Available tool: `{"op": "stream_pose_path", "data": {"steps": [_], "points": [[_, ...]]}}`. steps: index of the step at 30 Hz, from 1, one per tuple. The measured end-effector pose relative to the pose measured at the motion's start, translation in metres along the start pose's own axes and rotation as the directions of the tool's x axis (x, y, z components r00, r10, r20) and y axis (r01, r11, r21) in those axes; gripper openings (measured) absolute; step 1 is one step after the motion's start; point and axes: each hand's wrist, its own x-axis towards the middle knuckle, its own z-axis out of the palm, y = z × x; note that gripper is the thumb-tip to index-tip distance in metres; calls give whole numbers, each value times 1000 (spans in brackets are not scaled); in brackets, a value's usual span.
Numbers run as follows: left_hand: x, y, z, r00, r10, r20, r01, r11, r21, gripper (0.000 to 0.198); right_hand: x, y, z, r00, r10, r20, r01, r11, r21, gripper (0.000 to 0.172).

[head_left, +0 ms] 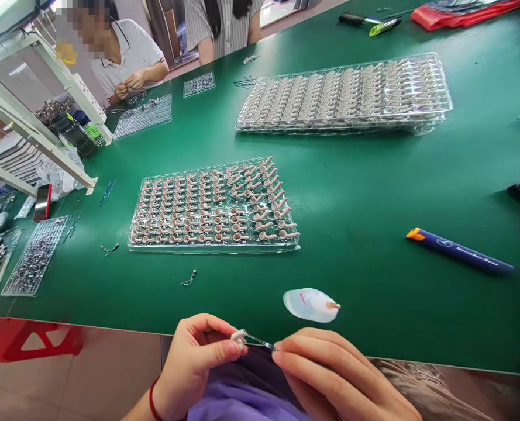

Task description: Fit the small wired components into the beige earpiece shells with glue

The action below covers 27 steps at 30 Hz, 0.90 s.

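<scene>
Cloth (pixel 242 400), purple, filled the bottom of my view between the two wrists. I had the left hand (pixel 200 348) nearly closed, thumb and forefinger pinching a white piece (pixel 238 335) just above the near edge of the green table (pixel 374 199); a red band (pixel 154 400) circled that wrist. My right hand (pixel 330 368) was curled, its thumb hidden from me, fingertips closed on the end of a thin metal piece (pixel 258 340) that ran across to the white piece. Just beyond the right hand lay a translucent container (pixel 306 305) with a brown tip. I saw one loose metal part (pixel 190 278) past the left hand and another (pixel 109 249) farther left. Off to the right was a blue tool (pixel 457 250) with an orange end. Ahead, a clear tray (pixel 213 250) held rows of pinkish pieces (pixel 264 225), the rightmost ones slanting. On my left, small dark parts filled a narrow tray (pixel 64 223), with a red phone (pixel 42 202) near its far end. Farther off I made out a stack of filled trays (pixel 343 99), a red pouch (pixel 457 17) and two people across the table, one with both hands (pixel 130 85) together.
</scene>
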Motion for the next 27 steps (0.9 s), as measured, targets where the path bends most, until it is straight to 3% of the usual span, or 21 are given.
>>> {"op": "stream_pose_path", "data": {"steps": [9, 17, 27], "points": [[0, 0, 0, 996, -53, 66, 50, 997, 53, 23, 8, 5, 0, 997, 72, 30, -74, 996, 56, 26], [-2, 3, 2, 988, -152, 32, 151, 988, 26, 30, 10, 5, -3, 980, 174, 99, -187, 973, 137, 24], [-2, 1, 8, 991, -132, 31, 129, 989, 74, 30, 10, 3, -2, 949, 264, 173, -286, 951, 116, 20]]}}
